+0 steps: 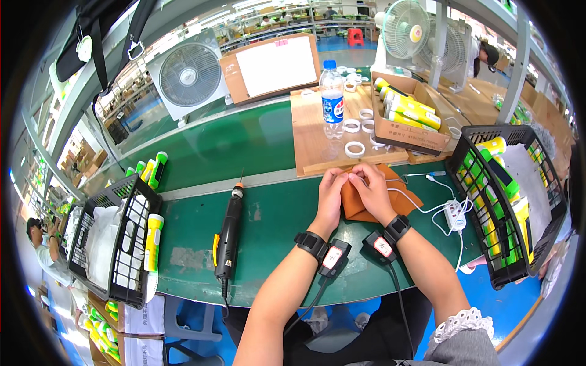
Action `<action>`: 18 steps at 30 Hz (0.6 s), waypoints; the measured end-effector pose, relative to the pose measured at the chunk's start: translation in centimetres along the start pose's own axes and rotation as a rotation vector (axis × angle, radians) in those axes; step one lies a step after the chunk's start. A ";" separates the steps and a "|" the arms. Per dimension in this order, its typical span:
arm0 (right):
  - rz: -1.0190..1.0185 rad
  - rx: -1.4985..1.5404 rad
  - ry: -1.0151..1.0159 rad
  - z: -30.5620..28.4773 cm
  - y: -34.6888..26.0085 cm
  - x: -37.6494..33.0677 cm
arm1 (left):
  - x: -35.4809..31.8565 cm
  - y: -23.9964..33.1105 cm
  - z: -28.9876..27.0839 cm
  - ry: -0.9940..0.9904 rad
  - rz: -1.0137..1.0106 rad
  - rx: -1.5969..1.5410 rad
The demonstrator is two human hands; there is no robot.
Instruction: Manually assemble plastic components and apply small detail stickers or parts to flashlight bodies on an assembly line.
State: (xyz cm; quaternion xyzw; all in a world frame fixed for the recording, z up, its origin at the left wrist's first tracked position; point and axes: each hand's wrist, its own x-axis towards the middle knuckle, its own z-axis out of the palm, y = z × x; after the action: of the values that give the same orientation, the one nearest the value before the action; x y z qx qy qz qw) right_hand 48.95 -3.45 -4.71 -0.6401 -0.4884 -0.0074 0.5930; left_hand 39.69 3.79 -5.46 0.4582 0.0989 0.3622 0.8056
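My left hand (330, 196) and my right hand (373, 194) meet above the green workbench, fingertips pinched together. Whatever lies between their fingers is too small and hidden to make out. Beneath and behind them is an orange-brown folded sheet (361, 212), partly covered by the hands. A thin white cable (408, 196) runs from beside my right hand to a white power socket block (455, 215) on the right. Off to the left lies a black electric screwdriver (229, 229), its tip pointing away from me.
Black crates stand left (112, 282) and right (462, 160), the right one holding yellow-green flashlights. One flashlight (153, 244) lies by the left crate. Farther back are a plastic bottle (332, 100), white rings (354, 149) and a cardboard box (408, 137) of flashlights.
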 end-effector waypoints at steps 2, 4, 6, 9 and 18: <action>-0.011 -0.043 0.000 -0.1 0.2 -0.1 | 0.0 0.0 0.1 -0.002 0.004 -0.017; -0.017 -0.046 0.002 -0.1 0.3 -0.2 | 0.0 0.0 0.4 0.014 0.019 -0.026; -0.130 -0.076 0.015 -0.2 -0.3 0.0 | 0.0 -0.1 0.2 0.037 0.010 -0.016; -0.116 -0.071 -0.007 -0.3 -0.7 0.0 | 0.3 -0.6 -0.3 0.022 -0.020 0.003; -0.104 -0.077 0.096 -0.5 -0.9 -0.2 | 0.1 -0.7 0.3 0.094 0.005 0.122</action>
State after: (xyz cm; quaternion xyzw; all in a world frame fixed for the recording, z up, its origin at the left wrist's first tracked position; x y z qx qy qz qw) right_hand 48.57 -4.11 -4.05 -0.6350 -0.4913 -0.0874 0.5897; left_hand 40.28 3.48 -5.86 0.4892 0.1571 0.3787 0.7698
